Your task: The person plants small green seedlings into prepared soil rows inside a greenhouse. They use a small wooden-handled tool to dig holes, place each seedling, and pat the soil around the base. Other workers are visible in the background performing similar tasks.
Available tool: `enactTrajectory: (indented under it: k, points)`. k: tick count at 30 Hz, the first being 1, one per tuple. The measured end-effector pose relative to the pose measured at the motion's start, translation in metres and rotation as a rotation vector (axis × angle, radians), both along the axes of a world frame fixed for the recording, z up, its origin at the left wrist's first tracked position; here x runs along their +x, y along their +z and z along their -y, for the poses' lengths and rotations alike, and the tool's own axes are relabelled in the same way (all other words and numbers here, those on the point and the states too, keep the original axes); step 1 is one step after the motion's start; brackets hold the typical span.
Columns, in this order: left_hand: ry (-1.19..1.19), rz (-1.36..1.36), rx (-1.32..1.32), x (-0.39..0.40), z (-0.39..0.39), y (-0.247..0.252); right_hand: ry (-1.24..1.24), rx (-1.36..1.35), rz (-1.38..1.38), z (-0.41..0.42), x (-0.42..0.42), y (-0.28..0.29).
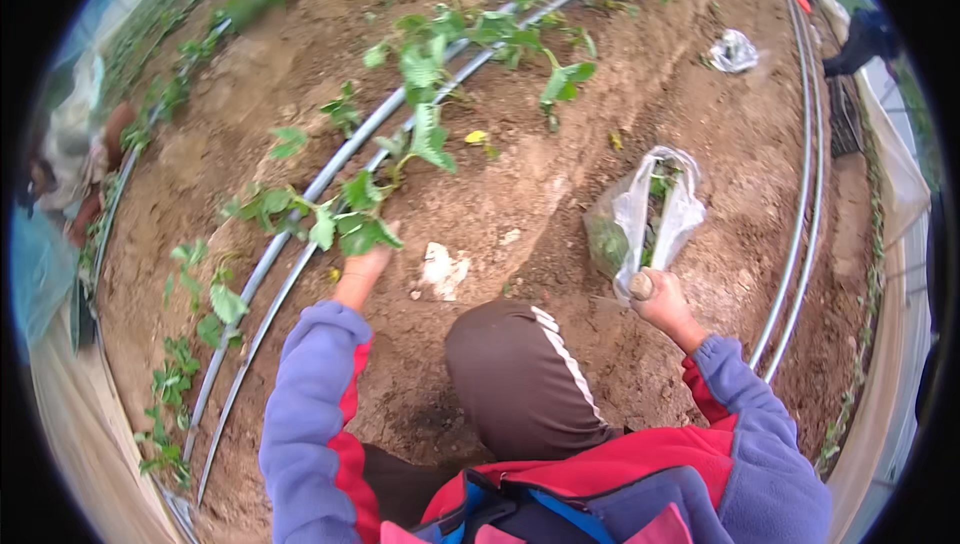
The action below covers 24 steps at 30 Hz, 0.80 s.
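My left hand [367,262] is at the leaves of a green leafy plant [362,232] beside two grey irrigation pipes [324,182]; leaves hide its fingers, so its hold is unclear. At the right, my right hand [661,302] is closed around the rounded end of a handle [642,285], next to the rim of a translucent plastic bag [679,232]. Green leaves show inside the bag, which rests on the soil. What the handle belongs to is hidden. More of the same plants [424,67] grow along the pipes ahead.
Another pair of pipes [806,206] runs along the right. A white plastic bag [733,51] lies on soil farther off. A person [840,18] is at the upper right; another [75,154] is at the far left. Plastic sheeting [904,169] borders the right side.
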<state>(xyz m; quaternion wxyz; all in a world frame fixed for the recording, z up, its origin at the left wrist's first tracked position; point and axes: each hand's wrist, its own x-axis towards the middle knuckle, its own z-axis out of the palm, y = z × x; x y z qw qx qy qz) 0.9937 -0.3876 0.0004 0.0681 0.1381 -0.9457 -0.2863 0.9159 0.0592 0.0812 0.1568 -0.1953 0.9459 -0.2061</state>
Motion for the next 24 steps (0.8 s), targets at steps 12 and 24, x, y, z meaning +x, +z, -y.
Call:
enactTrajectory:
  k: [12, 24]
  points:
    - [-0.211, -0.033, -0.253, 0.358, 0.073, 0.047, -0.183, -0.153, -0.115, 0.081, 0.126, -0.021]
    - [-0.148, -0.264, -0.222, 0.373, 0.086, 0.026, -0.268, 0.088, -0.214, 0.079, 0.147, -0.028]
